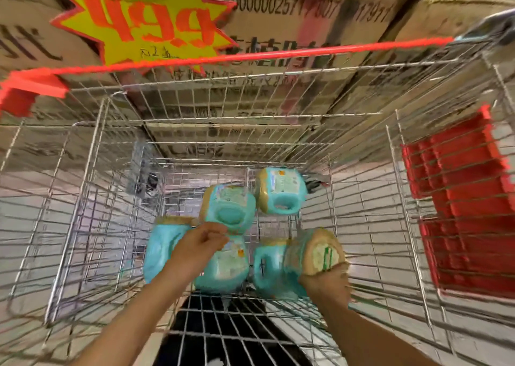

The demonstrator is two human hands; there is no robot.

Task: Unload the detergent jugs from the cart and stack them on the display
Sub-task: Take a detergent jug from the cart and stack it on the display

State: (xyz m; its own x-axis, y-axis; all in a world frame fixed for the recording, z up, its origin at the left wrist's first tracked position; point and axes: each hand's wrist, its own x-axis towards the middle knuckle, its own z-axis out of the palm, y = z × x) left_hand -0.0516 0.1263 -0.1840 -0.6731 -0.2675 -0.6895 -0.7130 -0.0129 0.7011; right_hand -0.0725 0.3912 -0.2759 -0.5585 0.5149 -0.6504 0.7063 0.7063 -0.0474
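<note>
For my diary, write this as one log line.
left hand: curled by middle jug, grip unclear | right hand: holds near jug | cart: part-full

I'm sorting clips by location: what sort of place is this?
Most likely a supermarket sales floor: a red-handled silver wire shopping cart holds teal plastic detergent jugs, a yellow starburst price sign shows above it, and printed brown cardboard cartons are stacked behind.

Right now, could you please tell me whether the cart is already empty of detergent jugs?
No, several teal jugs lie in the cart, and the right hand grips the nearest jug.
</note>
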